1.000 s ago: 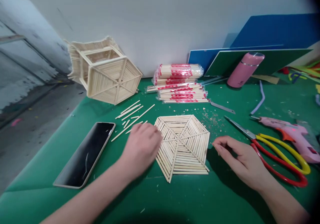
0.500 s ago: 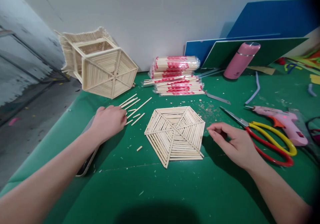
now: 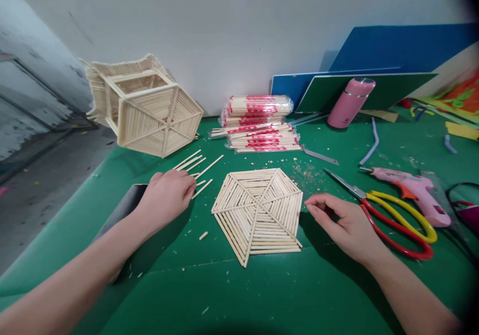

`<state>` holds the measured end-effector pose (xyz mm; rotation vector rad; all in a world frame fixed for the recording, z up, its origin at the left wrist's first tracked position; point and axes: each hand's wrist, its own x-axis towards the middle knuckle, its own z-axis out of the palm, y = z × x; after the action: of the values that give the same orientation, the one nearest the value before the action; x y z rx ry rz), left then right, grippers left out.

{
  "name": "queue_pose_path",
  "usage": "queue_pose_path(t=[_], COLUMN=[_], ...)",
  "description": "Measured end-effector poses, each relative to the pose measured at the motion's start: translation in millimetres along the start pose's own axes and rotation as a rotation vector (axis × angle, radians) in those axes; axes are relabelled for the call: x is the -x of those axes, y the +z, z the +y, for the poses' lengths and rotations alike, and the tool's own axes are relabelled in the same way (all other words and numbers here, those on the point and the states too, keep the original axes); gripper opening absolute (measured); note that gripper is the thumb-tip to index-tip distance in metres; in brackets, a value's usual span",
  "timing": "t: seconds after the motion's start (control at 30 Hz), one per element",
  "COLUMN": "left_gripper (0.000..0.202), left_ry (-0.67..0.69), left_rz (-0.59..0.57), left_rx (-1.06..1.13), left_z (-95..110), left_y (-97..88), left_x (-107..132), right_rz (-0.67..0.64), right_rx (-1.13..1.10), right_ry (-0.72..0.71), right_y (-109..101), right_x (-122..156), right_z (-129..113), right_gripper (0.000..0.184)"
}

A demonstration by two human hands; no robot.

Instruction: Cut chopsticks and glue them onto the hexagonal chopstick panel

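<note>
A flat hexagonal panel of wooden sticks point(image 3: 258, 215), crossed by spoke-like sticks, lies on the green table between my hands. My left hand point(image 3: 168, 192) is curled down at several loose cut sticks point(image 3: 209, 165); its fingertips are hidden, so what they hold cannot be made out. Just off the panel's right edge, my right hand point(image 3: 337, 222) has its thumb and forefinger pinched together, with nothing visible between them. A short stick piece point(image 3: 203, 235) lies left of the panel. Under my left forearm is a dark flat object point(image 3: 121, 207), partly covered.
A stick-built hexagonal structure point(image 3: 149, 110) stands at the back left. Behind the panel are wrapped chopstick bundles point(image 3: 260, 125). To the right are scissors point(image 3: 396, 220), a pink glue gun point(image 3: 415, 190), a metal blade point(image 3: 321, 156), a pink bottle point(image 3: 351, 103) and leaning boards point(image 3: 374, 83).
My left hand has shifted slightly right, onto the loose sticks, and covers more of them. My right hand keeps its pinch beside the panel. The whole view has tilted a little.
</note>
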<state>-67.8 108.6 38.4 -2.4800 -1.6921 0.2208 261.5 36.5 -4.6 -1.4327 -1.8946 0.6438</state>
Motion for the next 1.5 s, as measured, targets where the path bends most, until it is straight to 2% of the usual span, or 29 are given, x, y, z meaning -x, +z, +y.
queue_pose_path(t=[0.13,0.23,0.33,0.43,0.5,0.53,0.6,0.7,0.9,1.23,1.5], left_gripper=[0.033,0.031,0.027,0.021,0.014,0.014,0.017,0.02,0.019,0.01,0.012], left_ry=[0.022,0.104,0.263,0.434,0.47,0.474,0.485,0.492,0.425,0.376,0.357], left_rz=[0.028,0.109,0.236,0.344,0.389,0.376,0.38,0.396,0.412,0.367,0.334], left_rx=[0.023,0.094,0.265,0.344,0.282,0.265,0.243,0.278,0.374,0.398,0.387], left_z=[5.2,19.4,49.3,89.9,114.6,124.2,136.4,138.1,126.0,132.2,134.0], left_y=[-4.4,-9.3,-10.8,-5.5,0.1,2.8,7.1,9.3,14.3,22.6,25.3], left_x=[2.1,9.2,25.2,46.0,56.0,58.7,60.1,57.9,56.2,55.6,55.4], right_rz=[0.003,0.002,0.0,0.029,0.103,0.153,0.263,0.417,0.578,0.507,0.465], right_rx=[-0.023,-0.029,-0.022,0.016,0.061,0.088,0.122,0.125,0.053,0.001,0.001], right_ry=[0.011,0.017,0.001,-0.037,-0.049,-0.053,-0.061,-0.031,0.056,0.052,0.059], right_y=[1.1,1.9,1.7,1.2,1.1,1.1,0.6,-3.1,-13.7,-9.6,-8.8], right_x=[-0.3,-0.1,0.6,2.2,2.3,1.7,-0.6,-4.4,-7.6,-3.2,-2.6], right_z=[-0.6,-1.4,-2.8,-4.8,-5.3,-5.0,-2.9,2.0,6.7,5.2,2.9], right_gripper=[0.014,0.012,0.011,0.009,0.009,0.009,0.01,0.012,0.014,0.014,0.013])
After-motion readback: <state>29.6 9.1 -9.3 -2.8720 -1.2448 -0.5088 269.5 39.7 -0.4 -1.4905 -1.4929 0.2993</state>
